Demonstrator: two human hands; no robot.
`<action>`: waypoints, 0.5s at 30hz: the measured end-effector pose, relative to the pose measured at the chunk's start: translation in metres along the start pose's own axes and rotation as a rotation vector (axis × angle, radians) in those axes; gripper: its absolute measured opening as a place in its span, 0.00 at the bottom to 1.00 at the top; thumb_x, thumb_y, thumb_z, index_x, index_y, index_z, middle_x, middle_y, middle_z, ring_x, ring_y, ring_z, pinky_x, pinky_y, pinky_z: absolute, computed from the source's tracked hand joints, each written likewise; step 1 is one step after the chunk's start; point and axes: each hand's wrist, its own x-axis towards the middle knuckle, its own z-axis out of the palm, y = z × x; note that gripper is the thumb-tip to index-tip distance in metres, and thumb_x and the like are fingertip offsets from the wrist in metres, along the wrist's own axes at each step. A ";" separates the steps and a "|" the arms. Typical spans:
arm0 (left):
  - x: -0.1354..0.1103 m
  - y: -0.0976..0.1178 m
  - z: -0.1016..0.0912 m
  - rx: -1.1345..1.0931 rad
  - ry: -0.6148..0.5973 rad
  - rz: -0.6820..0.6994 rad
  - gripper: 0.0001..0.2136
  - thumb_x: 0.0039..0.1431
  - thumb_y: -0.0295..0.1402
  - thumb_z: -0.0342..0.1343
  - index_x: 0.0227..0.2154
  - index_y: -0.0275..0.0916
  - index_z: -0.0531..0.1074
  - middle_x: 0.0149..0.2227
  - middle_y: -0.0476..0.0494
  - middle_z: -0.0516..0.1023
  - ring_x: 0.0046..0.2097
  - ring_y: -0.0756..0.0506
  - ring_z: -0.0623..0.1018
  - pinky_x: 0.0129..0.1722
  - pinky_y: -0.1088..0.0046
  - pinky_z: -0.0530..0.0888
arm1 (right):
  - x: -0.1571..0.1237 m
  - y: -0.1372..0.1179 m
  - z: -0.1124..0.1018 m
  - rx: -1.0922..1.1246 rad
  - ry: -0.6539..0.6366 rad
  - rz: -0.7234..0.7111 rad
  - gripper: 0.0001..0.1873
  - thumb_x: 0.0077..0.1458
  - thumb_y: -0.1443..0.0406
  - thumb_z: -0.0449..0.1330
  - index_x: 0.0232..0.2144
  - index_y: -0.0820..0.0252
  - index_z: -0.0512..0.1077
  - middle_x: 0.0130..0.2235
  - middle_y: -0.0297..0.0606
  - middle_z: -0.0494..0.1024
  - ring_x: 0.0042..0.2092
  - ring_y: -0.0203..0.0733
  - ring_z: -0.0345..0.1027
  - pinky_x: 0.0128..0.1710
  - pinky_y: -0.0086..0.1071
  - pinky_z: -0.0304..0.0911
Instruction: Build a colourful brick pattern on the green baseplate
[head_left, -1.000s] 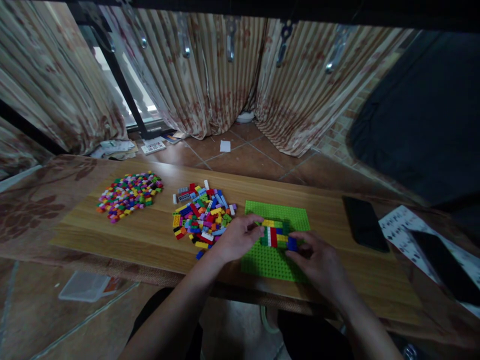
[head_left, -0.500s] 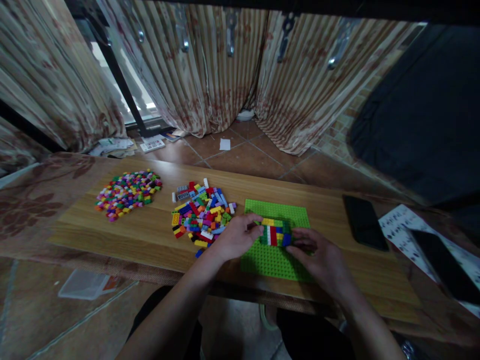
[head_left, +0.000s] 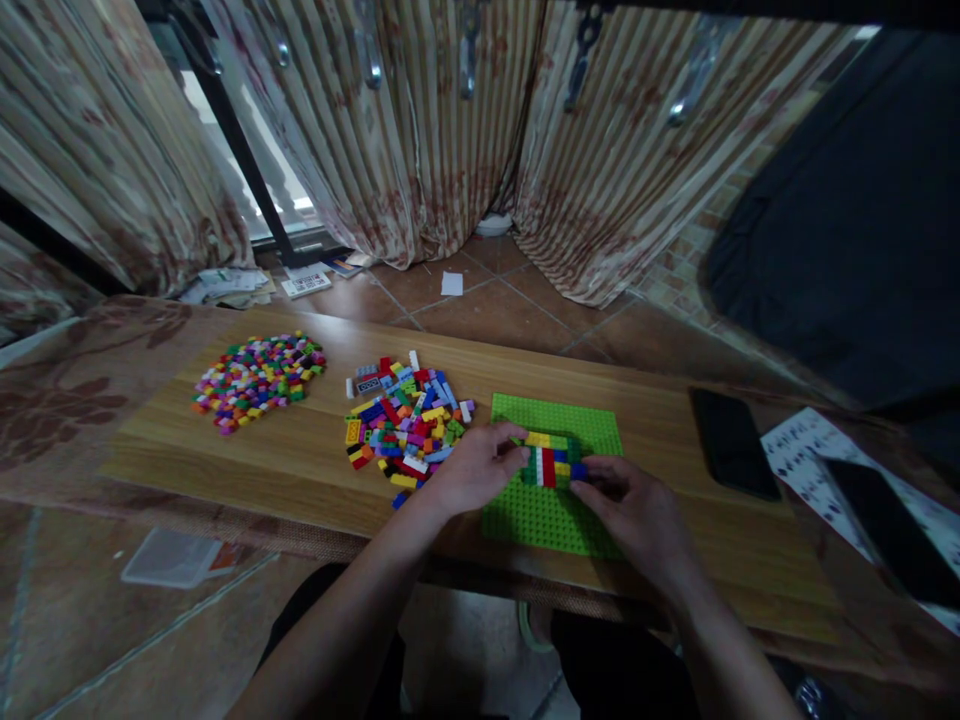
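Note:
A block of toy bricks (head_left: 545, 466) in yellow, green, white, red and blue sits over the green studded baseplate (head_left: 551, 525). At its left edge my left hand (head_left: 484, 468) is closed, thumb and fingers gripping that side. My right hand (head_left: 637, 510) pinches a blue brick (head_left: 577, 471) at the block's right side. Whether this brick is joined to the block or only touches it, I cannot tell. Curled fingers hide part of the block's right end.
Left of the baseplate lies a pile of mixed bricks (head_left: 409, 420), with a heap of smaller pieces (head_left: 259, 375) farther left. A black phone (head_left: 733, 443) rests on the wooden board (head_left: 300, 480) at right. Beyond it, another dark phone (head_left: 892, 520) lies on a printed sheet (head_left: 806, 445).
The blue brick at my right fingertips has shifted slightly right and up relative to the block. My left hand keeps its grip. The whole view has tilted a little.

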 end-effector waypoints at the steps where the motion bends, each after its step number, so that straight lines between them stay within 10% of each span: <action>1: 0.000 0.000 0.000 -0.003 -0.005 0.000 0.13 0.58 0.35 0.52 0.44 0.35 0.74 0.30 0.47 0.76 0.31 0.48 0.73 0.31 0.74 0.68 | 0.000 0.000 0.000 0.012 0.006 -0.002 0.18 0.45 0.54 0.65 0.37 0.58 0.76 0.33 0.41 0.81 0.33 0.47 0.76 0.35 0.41 0.70; 15: 0.000 -0.002 0.000 0.039 -0.045 -0.007 0.13 0.60 0.36 0.51 0.44 0.36 0.73 0.27 0.49 0.74 0.28 0.50 0.71 0.28 0.76 0.66 | -0.001 0.003 0.000 0.014 0.016 0.039 0.18 0.44 0.54 0.66 0.37 0.57 0.78 0.36 0.41 0.83 0.38 0.50 0.77 0.40 0.43 0.71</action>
